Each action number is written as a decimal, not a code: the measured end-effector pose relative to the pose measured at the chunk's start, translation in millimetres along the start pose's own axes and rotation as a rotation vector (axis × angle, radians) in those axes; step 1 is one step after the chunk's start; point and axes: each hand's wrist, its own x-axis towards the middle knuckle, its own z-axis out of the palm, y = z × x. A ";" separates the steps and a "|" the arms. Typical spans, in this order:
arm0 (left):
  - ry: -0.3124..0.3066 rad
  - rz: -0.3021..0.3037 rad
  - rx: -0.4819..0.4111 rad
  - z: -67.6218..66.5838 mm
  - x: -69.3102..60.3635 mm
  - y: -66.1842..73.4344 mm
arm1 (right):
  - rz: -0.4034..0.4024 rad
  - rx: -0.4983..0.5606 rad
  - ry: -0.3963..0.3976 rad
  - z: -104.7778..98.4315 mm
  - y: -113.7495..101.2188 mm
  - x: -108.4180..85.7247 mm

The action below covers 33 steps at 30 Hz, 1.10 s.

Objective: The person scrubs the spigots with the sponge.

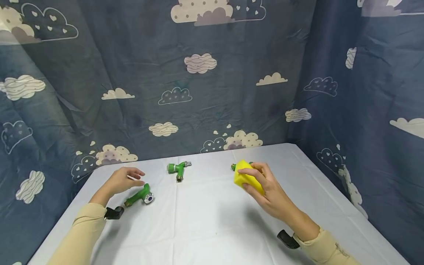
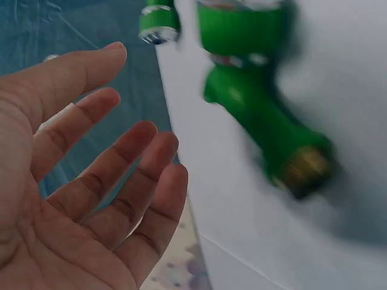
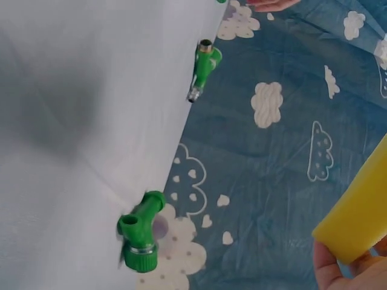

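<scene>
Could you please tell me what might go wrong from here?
In the head view, the yellow block held by the right hand partly hides the right green fitting, so the person might bump that fitting unseen. The left hand is close to the left green fitting and could accidentally nudge it.

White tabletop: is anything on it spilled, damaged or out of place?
Nothing stands out. The three green hose connectors lie apart on the white tablecloth, which is creased but shows no spill. The right grip holds the yellow sponge. No damage shows, though the left wrist view is blurred.
</scene>
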 end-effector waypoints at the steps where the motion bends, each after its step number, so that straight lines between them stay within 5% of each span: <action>1: -0.005 -0.009 -0.006 1.0 -2.4 -3.6 | -0.002 0.002 0.000 -0.5 -0.7 -1.3; 9: -0.035 -0.034 -0.053 21.3 -15.0 -24.3 | -0.013 0.004 -0.018 2.5 -0.3 -8.6; 21: 0.049 -0.019 -0.028 37.1 -12.4 -32.2 | -0.006 -0.015 -0.030 4.8 7.2 -11.1; 27: 0.084 0.027 -0.234 31.0 -12.1 -12.3 | -0.017 0.003 -0.007 1.1 3.4 -7.8; 33: 0.017 0.096 -0.611 42.5 -16.7 40.9 | -0.064 0.049 0.038 7.3 -13.0 -7.1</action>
